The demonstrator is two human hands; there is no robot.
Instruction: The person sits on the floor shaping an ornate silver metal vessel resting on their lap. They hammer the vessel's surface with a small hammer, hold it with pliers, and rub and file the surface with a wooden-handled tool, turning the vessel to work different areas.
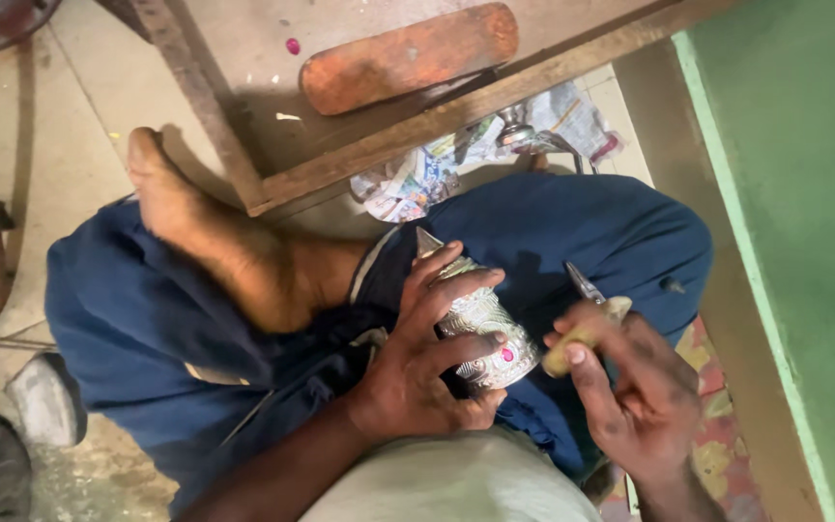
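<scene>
My left hand [427,358] grips an embossed silver ornament [483,324] with a pointed tip and a small pink stone set near its wide rim. It rests over my lap, against blue trousers [553,232]. My right hand [625,382] holds a small tool with a pale wooden handle [582,338] and a thin metal tip that points up and away, just right of the ornament. The tool's tip does not touch the ornament.
I sit cross-legged on the floor with a bare foot [215,242] across my lap. A low wooden workbench [437,126] carries a worn wooden block [408,56]. Crumpled newspaper [427,174] lies under the bench. A green wall [804,193] stands at right.
</scene>
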